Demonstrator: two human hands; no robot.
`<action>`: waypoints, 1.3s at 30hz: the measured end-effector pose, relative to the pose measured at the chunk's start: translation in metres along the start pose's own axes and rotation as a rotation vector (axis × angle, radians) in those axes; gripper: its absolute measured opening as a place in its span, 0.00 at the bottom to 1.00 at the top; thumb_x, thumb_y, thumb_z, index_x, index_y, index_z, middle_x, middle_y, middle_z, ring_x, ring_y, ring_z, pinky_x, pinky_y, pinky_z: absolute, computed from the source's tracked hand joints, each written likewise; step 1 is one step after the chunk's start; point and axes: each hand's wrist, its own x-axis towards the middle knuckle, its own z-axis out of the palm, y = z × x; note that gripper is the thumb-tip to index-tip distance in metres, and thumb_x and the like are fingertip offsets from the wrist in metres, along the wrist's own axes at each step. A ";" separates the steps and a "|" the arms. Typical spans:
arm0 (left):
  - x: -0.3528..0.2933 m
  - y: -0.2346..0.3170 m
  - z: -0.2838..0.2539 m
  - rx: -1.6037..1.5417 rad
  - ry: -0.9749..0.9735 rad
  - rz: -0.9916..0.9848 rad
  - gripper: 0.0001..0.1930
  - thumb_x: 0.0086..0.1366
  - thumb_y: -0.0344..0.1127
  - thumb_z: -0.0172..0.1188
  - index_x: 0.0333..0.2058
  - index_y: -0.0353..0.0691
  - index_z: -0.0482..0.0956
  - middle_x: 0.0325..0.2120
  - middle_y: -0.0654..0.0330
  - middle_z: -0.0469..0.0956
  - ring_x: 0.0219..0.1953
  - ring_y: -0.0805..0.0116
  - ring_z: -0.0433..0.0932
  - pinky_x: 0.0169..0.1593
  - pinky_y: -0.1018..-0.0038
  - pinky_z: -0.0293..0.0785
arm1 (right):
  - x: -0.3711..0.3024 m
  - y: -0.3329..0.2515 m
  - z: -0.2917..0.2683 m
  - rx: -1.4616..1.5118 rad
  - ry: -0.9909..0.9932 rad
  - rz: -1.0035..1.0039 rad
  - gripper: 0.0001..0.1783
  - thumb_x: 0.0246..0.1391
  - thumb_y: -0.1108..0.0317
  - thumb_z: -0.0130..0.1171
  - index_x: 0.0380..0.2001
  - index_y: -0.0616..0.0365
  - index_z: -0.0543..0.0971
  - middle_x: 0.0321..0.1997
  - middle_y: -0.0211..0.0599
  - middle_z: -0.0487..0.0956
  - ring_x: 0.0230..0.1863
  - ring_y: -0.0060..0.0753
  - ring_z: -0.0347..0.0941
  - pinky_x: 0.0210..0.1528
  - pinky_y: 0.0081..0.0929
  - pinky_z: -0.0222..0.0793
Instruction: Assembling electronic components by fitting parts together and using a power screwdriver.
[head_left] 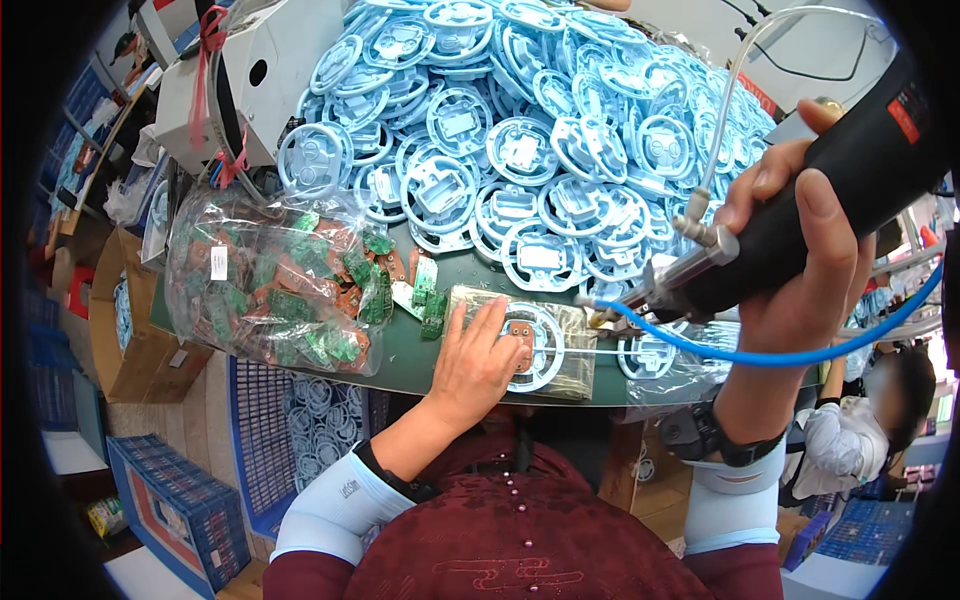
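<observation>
My left hand (472, 350) lies palm down over the left side of a light blue plastic ring part (556, 368), thumb against a small brown circuit board (520, 338) inside the ring. Its fingers press the part to a worn, film-wrapped pad (578, 384). My right hand (822, 235) is wrapped round a thick black powered screwdriver (765, 262), held tilted with its metal nose down to the left. The nose (612, 316) is right of the ring, apart from the board. A clear hose (722, 110) and a blue hose (800, 359) run to the tool.
A big heap of light blue ring parts (520, 150) covers the back of the green table (400, 375). A clear bag of circuit boards (280, 285) lies left. Another ring part (648, 356) is right of the pad. Blue crates (250, 430) stand below; a person (850, 440) is at right.
</observation>
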 end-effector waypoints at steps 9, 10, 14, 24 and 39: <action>-0.003 -0.004 0.003 0.011 0.017 0.019 0.09 0.66 0.39 0.61 0.34 0.41 0.75 0.57 0.39 0.72 0.59 0.48 0.73 0.65 0.45 0.59 | -0.024 0.014 0.022 0.160 -0.054 0.116 0.26 0.55 0.76 0.56 0.57 0.72 0.65 0.28 0.38 0.74 0.25 0.30 0.74 0.31 0.28 0.72; -0.003 -0.004 0.003 0.004 0.020 0.019 0.08 0.66 0.39 0.61 0.34 0.41 0.75 0.57 0.39 0.72 0.59 0.48 0.73 0.65 0.45 0.59 | -0.028 0.022 0.024 0.184 -0.073 0.102 0.26 0.55 0.76 0.56 0.57 0.71 0.65 0.29 0.38 0.74 0.25 0.30 0.74 0.31 0.28 0.72; -0.003 -0.005 0.004 0.010 0.001 0.014 0.08 0.65 0.38 0.62 0.34 0.41 0.75 0.57 0.40 0.72 0.59 0.48 0.73 0.65 0.45 0.58 | -0.033 0.034 0.033 0.209 -0.064 0.078 0.25 0.55 0.77 0.56 0.56 0.68 0.65 0.29 0.38 0.74 0.26 0.29 0.74 0.31 0.27 0.71; -0.005 -0.005 0.008 0.020 -0.003 0.008 0.09 0.63 0.37 0.63 0.34 0.38 0.77 0.57 0.40 0.73 0.59 0.47 0.73 0.65 0.44 0.58 | -0.032 0.041 0.032 0.113 -0.107 0.056 0.24 0.55 0.78 0.56 0.55 0.69 0.66 0.28 0.38 0.75 0.26 0.29 0.75 0.32 0.26 0.72; -0.008 -0.014 0.002 -0.018 -0.037 -0.029 0.11 0.65 0.38 0.63 0.41 0.38 0.79 0.54 0.41 0.74 0.58 0.46 0.73 0.64 0.44 0.60 | -0.017 0.027 0.031 0.283 -0.130 0.074 0.23 0.54 0.76 0.59 0.54 0.66 0.68 0.29 0.35 0.75 0.27 0.25 0.75 0.33 0.25 0.72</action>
